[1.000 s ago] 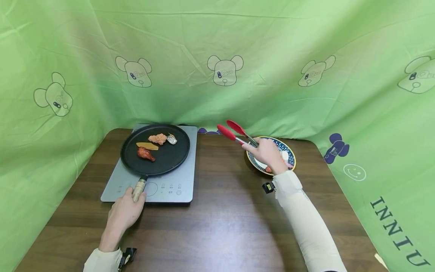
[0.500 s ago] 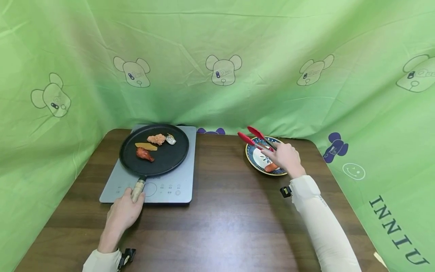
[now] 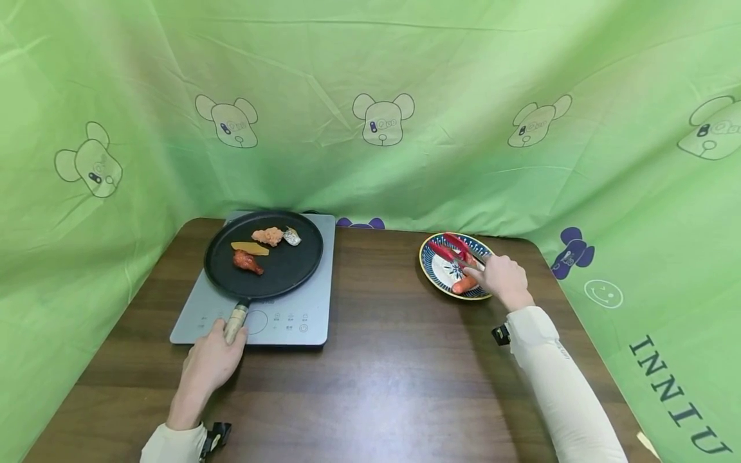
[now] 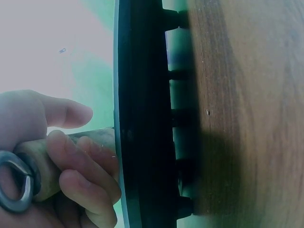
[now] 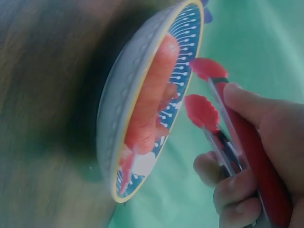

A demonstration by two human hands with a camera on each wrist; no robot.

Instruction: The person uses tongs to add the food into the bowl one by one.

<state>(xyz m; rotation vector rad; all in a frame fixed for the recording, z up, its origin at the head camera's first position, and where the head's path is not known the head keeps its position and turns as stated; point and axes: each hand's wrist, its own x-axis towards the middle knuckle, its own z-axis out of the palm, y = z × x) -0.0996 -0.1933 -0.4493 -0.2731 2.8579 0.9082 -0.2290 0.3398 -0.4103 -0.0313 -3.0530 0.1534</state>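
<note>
My left hand (image 3: 213, 360) grips the handle (image 3: 236, 321) of a round black frying pan (image 3: 289, 273). In the left wrist view its fingers (image 4: 85, 190) curl round the handle. At the right, my right hand (image 3: 502, 281) holds red-tipped kitchen tongs (image 5: 259, 161), their jaws apart with nothing between them. The tongs hang over a blue-patterned plate (image 3: 426, 265) with a yellow rim. A sausage (image 5: 154, 90) lies in that plate, beside smaller pieces partly hidden. In the pan lie a drumstick (image 3: 247, 262), a yellow strip (image 3: 250, 248), a crumbly fried piece (image 3: 267, 236) and a silvery piece (image 3: 292, 236).
The pan sits on a flat grey induction cooker (image 3: 301, 325) at the left of a dark wooden table (image 3: 370, 360). Green curtain cloth (image 3: 382, 180) with printed bears hangs behind the table and along both sides.
My right hand has moved right and nearer with the tongs. Their red tips have come from left of the plate to above it, and the sausage shows more. The left hand stays on the handle.
</note>
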